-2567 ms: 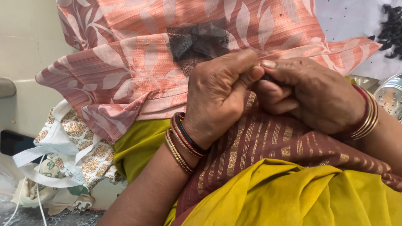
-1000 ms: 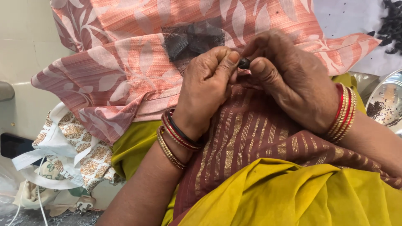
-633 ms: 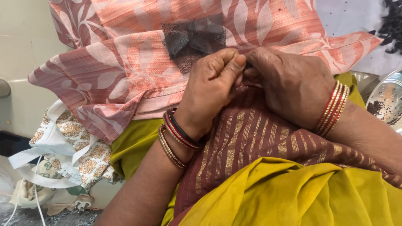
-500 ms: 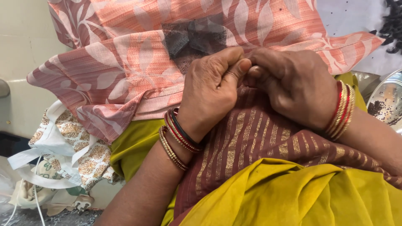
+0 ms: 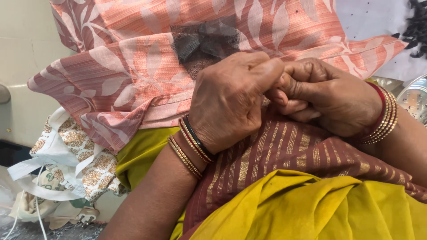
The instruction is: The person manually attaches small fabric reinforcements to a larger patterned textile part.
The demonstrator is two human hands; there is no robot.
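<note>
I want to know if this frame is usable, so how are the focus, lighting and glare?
Head view: left hand and right hand sharp under soft, even light with faint shadows; mild glare on the steel plate at the right edge; floral fabric lower left slightly soft.

1. We see a salmon-pink cloth with pale leaf prints and fine stripes.
2. On it, a dark grey net patch.
3. Our sari is maroon with gold stripes, over mustard-yellow fabric.
4. Bangles are gold, red and black.
5. A white cloth bears tan floral motifs.
</note>
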